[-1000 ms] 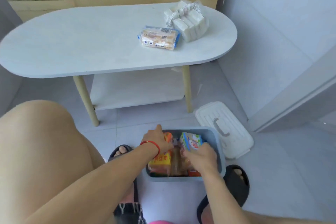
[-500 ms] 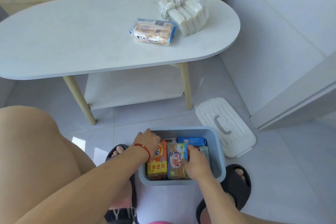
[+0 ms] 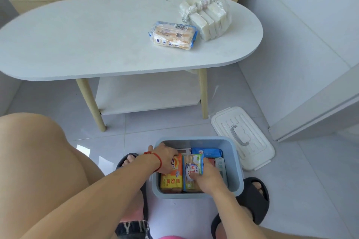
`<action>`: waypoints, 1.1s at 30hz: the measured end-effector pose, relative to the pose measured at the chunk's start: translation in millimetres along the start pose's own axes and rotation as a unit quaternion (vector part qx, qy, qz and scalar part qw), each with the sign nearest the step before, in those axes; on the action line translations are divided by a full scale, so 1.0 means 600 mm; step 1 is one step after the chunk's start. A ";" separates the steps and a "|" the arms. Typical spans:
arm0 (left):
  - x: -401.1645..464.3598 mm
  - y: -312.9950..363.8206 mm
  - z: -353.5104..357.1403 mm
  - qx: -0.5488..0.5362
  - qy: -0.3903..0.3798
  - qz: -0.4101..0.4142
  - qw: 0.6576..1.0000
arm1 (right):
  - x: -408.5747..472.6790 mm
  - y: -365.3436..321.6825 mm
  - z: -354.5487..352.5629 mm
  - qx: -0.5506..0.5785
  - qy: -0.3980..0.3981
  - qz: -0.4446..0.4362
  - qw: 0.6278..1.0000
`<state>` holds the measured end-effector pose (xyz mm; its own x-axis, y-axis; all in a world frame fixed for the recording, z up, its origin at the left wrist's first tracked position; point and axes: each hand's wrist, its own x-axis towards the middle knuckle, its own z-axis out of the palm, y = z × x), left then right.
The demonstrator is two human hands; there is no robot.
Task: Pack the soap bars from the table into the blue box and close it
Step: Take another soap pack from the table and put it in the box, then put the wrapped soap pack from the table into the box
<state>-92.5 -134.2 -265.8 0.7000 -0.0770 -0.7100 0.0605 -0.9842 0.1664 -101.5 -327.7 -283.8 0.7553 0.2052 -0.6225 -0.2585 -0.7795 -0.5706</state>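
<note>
Both your hands in blue box (image 3: 236, 163) on floor: left hand (image 3: 165, 158) steadies orange soap pack (image 3: 172, 177), right hand (image 3: 207, 175) grips green-white pack (image 3: 192, 170), wedging it upright for space. Two soap packs (image 3: 172, 35) remain on table (image 3: 77, 44), far right; lid (image 3: 242, 137) off, right.

The open blue box (image 3: 235, 163) at 6 o'clock holds colourful wrapped soap bars (image 3: 172, 177). Two soap packs (image 3: 172, 35) lie on the table at 1 o'clock. The white lid (image 3: 242, 137) lies flat at 4 o'clock.
</note>
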 end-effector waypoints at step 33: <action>-0.137 -0.080 -0.424 -0.347 0.465 -0.007 0.814 | 0.016 -0.380 -0.227 -0.089 0.314 -0.425 0.844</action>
<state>28.1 -40.2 -41.3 0.9122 0.4058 0.0560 0.2355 -0.6313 0.7389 47.0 -228.8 -86.8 0.8071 0.4244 0.4104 0.5902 -0.5959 -0.5445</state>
